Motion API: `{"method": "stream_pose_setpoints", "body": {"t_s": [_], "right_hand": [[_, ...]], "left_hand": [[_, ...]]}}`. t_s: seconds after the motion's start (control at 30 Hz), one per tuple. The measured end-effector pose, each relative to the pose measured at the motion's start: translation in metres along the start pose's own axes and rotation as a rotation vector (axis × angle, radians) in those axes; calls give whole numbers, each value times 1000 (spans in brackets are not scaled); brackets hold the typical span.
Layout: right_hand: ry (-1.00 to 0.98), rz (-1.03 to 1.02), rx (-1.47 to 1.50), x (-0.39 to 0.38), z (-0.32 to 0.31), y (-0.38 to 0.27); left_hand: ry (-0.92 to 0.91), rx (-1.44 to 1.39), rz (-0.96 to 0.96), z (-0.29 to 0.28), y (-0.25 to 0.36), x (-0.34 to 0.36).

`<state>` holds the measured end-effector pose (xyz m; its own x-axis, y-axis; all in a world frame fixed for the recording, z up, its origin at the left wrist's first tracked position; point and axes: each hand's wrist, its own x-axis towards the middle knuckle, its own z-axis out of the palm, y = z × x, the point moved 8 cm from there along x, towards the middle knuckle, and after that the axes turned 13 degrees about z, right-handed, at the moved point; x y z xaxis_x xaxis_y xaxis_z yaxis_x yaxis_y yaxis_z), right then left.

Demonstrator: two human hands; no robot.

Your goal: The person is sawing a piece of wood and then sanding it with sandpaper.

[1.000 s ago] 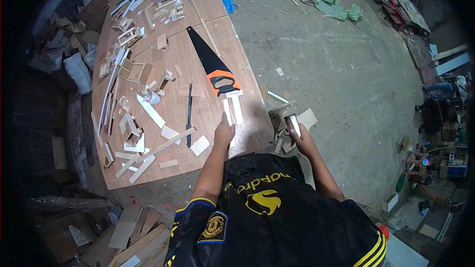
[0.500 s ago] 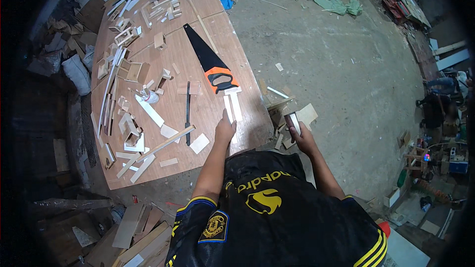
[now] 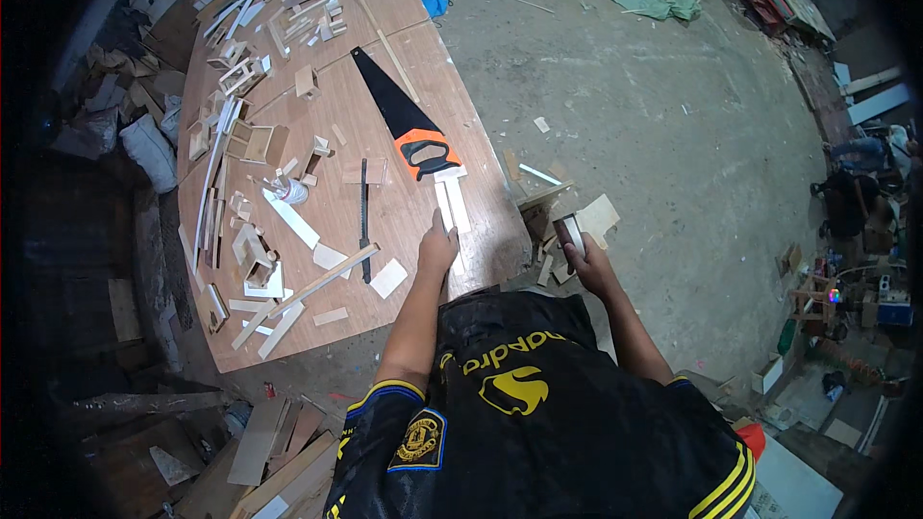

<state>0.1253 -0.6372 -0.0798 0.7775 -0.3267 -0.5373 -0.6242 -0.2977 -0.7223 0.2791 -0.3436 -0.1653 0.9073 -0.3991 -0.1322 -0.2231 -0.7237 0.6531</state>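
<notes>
At the right side of the worktop (image 3: 494,200), found pale, flat wooden strips (image 3: 460,208) lying side by side, directly ahead of the left hand (image 3: 438,248), with long axes running forward. Observed left hand nearer than right, forefinger outstretched against the left strip (image 3: 442,196); could not tell whether pinching it. Over the floor (image 3: 644,135), found the right hand (image 3: 593,267) closed around a small block (image 3: 572,231), straight-edged, dark-sided, pale-faced. Beyond the strips, noted a saw (image 3: 396,108) with tapered black blade and orange-and-black handle; leftward, a slim dark bar (image 3: 364,221).
</notes>
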Motion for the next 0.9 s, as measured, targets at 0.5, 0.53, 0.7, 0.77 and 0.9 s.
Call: {"method": "stream_pose_setpoints", "body": {"t_s": [0.5,0.53,0.7,0.77,0.9], "right_hand": [[-33,53,25,0,-2,10],[-31,63,15,-1,-3,11],[-13,0,22,3,-4,16],[-19,-7,25,3,-4,16],[1,9,32,0,-5,22]], "left_hand": [[-3,-5,-8,0,4,3],[16,-5,12,-1,5,3],[43,-19,-5,0,3,1],[57,-31,-12,0,1,0],[107,-91,8,0,5,-4]]}}
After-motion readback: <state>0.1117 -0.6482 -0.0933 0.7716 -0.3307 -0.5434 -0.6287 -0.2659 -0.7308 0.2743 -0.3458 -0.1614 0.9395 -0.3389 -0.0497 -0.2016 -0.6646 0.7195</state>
